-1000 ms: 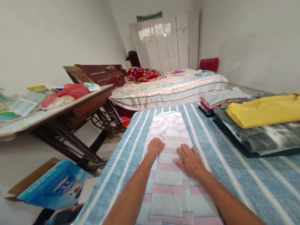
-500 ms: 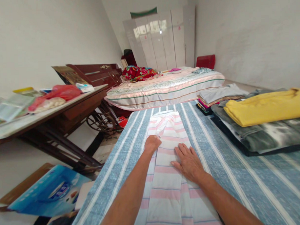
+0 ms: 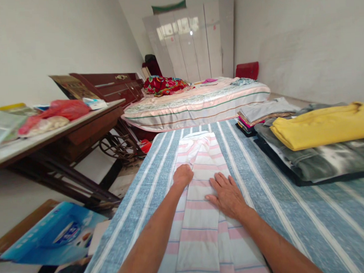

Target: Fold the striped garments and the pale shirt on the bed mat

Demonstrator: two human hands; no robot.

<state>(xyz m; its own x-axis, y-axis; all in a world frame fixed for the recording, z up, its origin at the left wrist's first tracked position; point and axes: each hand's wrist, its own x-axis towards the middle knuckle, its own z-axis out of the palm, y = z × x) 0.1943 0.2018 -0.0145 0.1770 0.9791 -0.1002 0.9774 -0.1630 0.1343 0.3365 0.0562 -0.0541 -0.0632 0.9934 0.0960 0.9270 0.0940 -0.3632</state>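
Note:
A pink and white striped shirt (image 3: 201,227) lies lengthwise on the blue striped bed cover, folded narrow, with its collar end away from me. One long strip of it, which looks like a sleeve, runs down its middle towards me. My left hand (image 3: 183,175) is closed on the left edge of this shirt, about halfway up. Flat on the shirt's right side rests my right hand (image 3: 227,194), fingers spread and pointing forward. The nearest end of the shirt runs out of the bottom of the view.
Folded clothes with a yellow garment (image 3: 321,125) on top lie to the right, beside a smaller stack (image 3: 264,111). A sewing machine table (image 3: 88,120) stands at left, above a blue box (image 3: 54,234). Beyond are another bed (image 3: 199,108) and a wardrobe (image 3: 193,44).
The camera view has shifted slightly, so the surroundings sit a little further left and higher. Both hands keep almost the same places on the shirt.

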